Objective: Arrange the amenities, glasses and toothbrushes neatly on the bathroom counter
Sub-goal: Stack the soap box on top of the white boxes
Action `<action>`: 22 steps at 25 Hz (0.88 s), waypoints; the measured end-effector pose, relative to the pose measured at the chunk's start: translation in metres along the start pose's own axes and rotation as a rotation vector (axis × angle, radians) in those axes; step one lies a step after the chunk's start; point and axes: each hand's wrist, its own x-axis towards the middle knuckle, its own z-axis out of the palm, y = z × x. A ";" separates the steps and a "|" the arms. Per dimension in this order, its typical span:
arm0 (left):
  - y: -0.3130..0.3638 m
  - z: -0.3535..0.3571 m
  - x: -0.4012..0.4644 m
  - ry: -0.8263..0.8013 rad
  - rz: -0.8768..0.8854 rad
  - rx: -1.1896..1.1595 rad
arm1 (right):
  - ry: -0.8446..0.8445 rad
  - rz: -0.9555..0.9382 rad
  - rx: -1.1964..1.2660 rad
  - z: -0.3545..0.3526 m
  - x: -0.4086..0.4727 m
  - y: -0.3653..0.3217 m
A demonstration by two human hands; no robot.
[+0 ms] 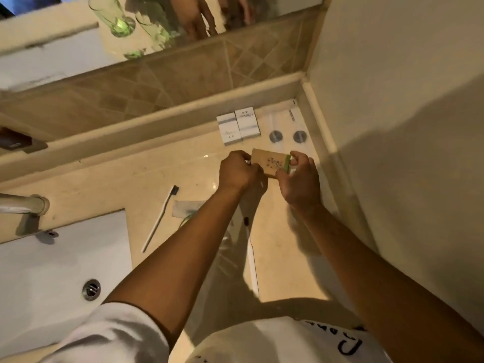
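Head view looks down on a cream stone desk (162,179) with a white sink (52,271) at the near left and a mirror along the far wall. Two green glasses (115,19) show only in that mirror, so where they really stand cannot be told.

Both hands meet far right of centre, around a flat brown amenity box (269,162) with a green end. Left hand (237,170) pinches its left end; right hand (301,176) pinches the green right end. Both are closed on the box, which looks to be just above the desk, though whether it touches I cannot tell. Its long axis runs left to right, between the two hands, so neither hand is nearer.

Just beyond the box, two white boxes (238,125) lie side by side against the back ledge, long axes pointing away from the person. To their right lie two clear sachets with round grey caps (288,136). My guess is the brown box goes down in front of these, squared to that row.

Nearer and left, a black-bristled toothbrush (161,218) lies loose on the desk beside a clear wrapper (183,208), not yet tidied.
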 end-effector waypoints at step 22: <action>-0.020 -0.044 0.116 0.196 0.150 0.136 | -0.066 -0.098 -0.024 0.078 0.131 -0.059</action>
